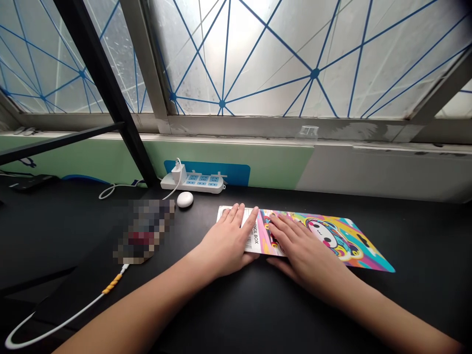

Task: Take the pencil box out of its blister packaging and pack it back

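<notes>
A flat, brightly coloured printed card (354,238) lies on the black tabletop, with a cartoon character and lettering that partly reads "NCIL BOX". My left hand (232,236) rests flat on its white left part, fingers stretched toward the far edge. On the middle of the card lies my right hand (302,243), palm down with its fingers extended. Both thumbs are at the near edge of the card; whether they reach under it, I cannot tell. The hands cover some of the print.
A white power strip (201,183) with a plugged-in charger stands against the wall, near a small white rounded case (185,199). Left of my hands lies a pixelated object (145,233) with a white cable (70,322). A black metal frame (110,98) rises at the left.
</notes>
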The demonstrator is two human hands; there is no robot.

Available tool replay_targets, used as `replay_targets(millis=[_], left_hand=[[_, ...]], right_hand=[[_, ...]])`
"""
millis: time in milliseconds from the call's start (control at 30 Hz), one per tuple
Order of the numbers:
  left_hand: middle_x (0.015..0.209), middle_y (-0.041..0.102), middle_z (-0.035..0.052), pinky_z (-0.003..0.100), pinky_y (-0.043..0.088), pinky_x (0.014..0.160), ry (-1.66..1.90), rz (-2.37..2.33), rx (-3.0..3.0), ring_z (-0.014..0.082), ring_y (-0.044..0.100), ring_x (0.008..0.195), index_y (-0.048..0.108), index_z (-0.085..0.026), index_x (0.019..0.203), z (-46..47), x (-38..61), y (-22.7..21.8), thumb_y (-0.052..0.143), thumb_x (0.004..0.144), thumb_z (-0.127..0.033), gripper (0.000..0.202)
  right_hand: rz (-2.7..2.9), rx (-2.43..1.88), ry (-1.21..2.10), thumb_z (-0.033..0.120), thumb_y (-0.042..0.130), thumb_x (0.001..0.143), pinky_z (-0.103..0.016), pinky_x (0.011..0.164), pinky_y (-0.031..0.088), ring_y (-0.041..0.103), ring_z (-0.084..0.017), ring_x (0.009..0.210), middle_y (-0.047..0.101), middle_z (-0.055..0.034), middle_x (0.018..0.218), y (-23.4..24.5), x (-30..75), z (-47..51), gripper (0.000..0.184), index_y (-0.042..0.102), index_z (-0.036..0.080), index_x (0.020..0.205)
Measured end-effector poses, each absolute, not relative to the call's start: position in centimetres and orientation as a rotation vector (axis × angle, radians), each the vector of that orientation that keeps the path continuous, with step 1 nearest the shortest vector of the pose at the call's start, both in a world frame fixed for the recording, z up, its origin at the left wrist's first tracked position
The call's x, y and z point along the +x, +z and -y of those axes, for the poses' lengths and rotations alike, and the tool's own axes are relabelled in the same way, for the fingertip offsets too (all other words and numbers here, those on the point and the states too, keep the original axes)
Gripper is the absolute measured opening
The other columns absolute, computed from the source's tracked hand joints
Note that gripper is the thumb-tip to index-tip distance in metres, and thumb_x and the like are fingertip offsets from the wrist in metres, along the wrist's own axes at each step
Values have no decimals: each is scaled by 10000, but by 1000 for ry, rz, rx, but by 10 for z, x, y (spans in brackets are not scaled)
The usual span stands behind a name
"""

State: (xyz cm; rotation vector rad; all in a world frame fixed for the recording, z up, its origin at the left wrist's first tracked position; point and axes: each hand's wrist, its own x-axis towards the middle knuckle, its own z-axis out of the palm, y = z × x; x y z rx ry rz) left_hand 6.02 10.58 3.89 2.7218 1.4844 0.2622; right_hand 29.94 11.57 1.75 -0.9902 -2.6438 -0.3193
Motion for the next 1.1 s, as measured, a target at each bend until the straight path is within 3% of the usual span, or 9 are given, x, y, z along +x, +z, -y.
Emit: replay_targets(millis=[233, 433, 600, 767, 900, 1100], left_hand=[[1667, 225, 266, 540, 280, 1206, 244, -1495, 2665, 377, 184, 1557, 39, -144, 1638, -110, 57, 38, 603, 940, -433, 942], [1666, 243, 245, 549, 278, 1211, 228, -1538, 2669, 370, 204, 1554, 117, -117, 1629, -111, 54, 36, 576, 953, -489, 898], [1670, 217, 247, 544, 268, 1224, 125, -1559, 2701, 381, 191, 1554, 244, -99, 1606, -111, 54, 38, 516, 991, -525, 796], [1680, 145, 254, 549, 270, 1218, -106, -1542, 2688, 404, 149, 1555, 218, -99, 1623, -113, 50, 49, 491, 1012, -403, 735], [1685, 125, 248, 543, 264, 1221, -166, -1541, 2635, 408, 149, 1553, 206, -109, 1629, -116, 40, 56, 476, 1019, -434, 742], [1693, 69, 225, 529, 224, 1234, -239, -1563, 2493, 383, 83, 1567, 166, -127, 1641, -124, 11, 71, 522, 995, -480, 817]], right_hand=[[2734, -912, -276, 259, 527, 989, -646, 1147, 384, 371, -431, 1472, 482, -179, 1568, 23, 259, -114, 524, 473, 165, 1502], [2760, -879, -242, 206, 476, 1008, -616, 1127, 425, 421, -397, 1451, 483, -143, 1576, 27, 273, -122, 529, 434, 201, 1535], [2718, -874, -213, 157, 457, 999, -564, 1098, 473, 486, -341, 1418, 545, -103, 1533, 28, 321, -125, 512, 506, 260, 1499], [2695, -887, -355, 139, 443, 1010, -526, 1133, 452, 507, -313, 1404, 521, -66, 1556, 21, 364, -123, 574, 416, 284, 1564], [2736, -872, -450, 141, 432, 1016, -507, 1097, 492, 545, -312, 1372, 515, -62, 1555, 18, 378, -125, 596, 370, 291, 1590], [2707, -918, -435, 88, 395, 978, -495, 998, 567, 610, -286, 1308, 565, -4, 1509, 20, 415, -145, 702, 290, 390, 1603]])
